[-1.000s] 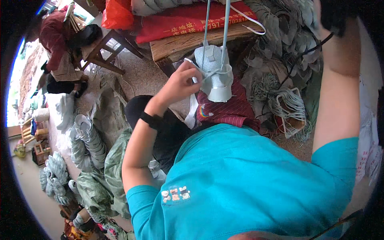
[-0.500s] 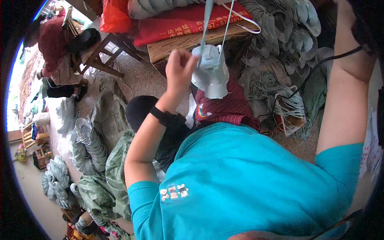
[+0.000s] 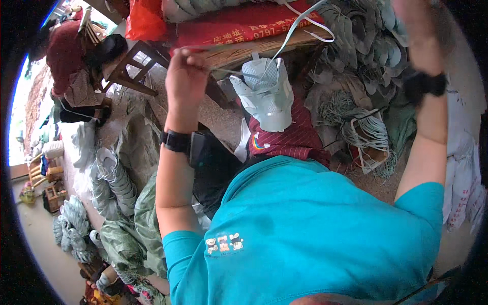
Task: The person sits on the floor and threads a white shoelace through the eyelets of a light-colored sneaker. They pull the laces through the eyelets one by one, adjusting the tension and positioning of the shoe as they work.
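A pale shoe upper (image 3: 272, 109) rests upright on the maroon striped cloth (image 3: 292, 140), just in front of the teal shirt (image 3: 325, 218). It looks light and fairly soft, with no sole to be seen; the tongue (image 3: 255, 71) should flex easily, while the rounded end nearest the body seems stiffer. That end, or a side panel, looks the best hold — squeezing the collar would probably fold it. The pale lace (image 3: 292, 33) seems limp, flat and perhaps a little slippery, so a firm pinch suits it better than a loose hook.

The left hand (image 3: 187, 76) has its fingers drawn in narrowly on thin strands of lace, apart from the upper. The right hand (image 3: 419, 23) is blurred and cut off by the rim; I can't make out its fingers.

Counted: one upper on the cloth, two dark wristbands (image 3: 178, 142), one red plastic bag (image 3: 145, 20), one stool (image 3: 137, 71), one co-worker (image 3: 66, 58). The stacked uppers (image 3: 116, 178) (tightly nested) and bundled laces (image 3: 368, 134) defy counting.
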Demonstrator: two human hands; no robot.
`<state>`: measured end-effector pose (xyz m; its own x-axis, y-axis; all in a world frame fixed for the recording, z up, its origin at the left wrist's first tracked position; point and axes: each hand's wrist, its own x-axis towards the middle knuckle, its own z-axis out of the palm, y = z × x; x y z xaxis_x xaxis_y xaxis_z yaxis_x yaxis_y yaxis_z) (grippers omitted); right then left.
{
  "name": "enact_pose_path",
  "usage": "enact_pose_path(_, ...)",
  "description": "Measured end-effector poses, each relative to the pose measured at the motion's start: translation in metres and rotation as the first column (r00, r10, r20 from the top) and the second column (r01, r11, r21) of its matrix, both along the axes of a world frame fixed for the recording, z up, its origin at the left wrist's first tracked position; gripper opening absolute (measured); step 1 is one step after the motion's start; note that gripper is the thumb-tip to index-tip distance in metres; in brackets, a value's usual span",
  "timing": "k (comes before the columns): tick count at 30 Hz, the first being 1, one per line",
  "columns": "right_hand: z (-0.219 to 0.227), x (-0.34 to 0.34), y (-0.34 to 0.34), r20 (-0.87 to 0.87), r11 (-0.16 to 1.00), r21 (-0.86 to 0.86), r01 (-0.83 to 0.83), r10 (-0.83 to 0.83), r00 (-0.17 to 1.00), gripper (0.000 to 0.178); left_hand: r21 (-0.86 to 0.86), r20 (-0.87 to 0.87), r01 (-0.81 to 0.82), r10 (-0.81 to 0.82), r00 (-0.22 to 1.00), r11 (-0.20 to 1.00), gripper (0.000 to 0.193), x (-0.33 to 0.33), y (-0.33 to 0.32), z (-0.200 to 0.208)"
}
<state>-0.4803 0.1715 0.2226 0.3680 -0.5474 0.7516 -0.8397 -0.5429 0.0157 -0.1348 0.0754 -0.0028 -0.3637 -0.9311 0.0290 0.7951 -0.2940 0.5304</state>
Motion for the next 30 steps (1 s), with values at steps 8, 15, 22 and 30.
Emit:
enact_pose_path(8,-0.223,0.063,-0.005,0.000,0.746,0.584,-0.321,0.395,0.919,0.015,0.099,0.060,-0.108,0.103,0.993,0.989,0.026,0.050,0.005,-0.025)
enact_pose_path(15,-0.232,0.062,-0.002,-0.226,0.922,0.141,-0.360,0.385,0.895,0.019,0.227,0.133,-0.095,0.066,0.989,0.969,0.023,0.087,0.029,-0.052)
enact_pose_path(22,-0.258,-0.009,-0.007,0.308,0.864,0.477,-0.163,0.009,0.951,0.017,0.191,0.178,-0.268,0.235,0.956,0.944,0.022,0.179,0.014,-0.054)
enact_pose_path(30,-0.141,-0.294,0.019,0.998,0.841,0.016,-0.541,-0.045,-0.040,0.038,0.197,0.271,-0.466,0.409,0.871,0.863,0.022,0.294,-0.003,-0.048)
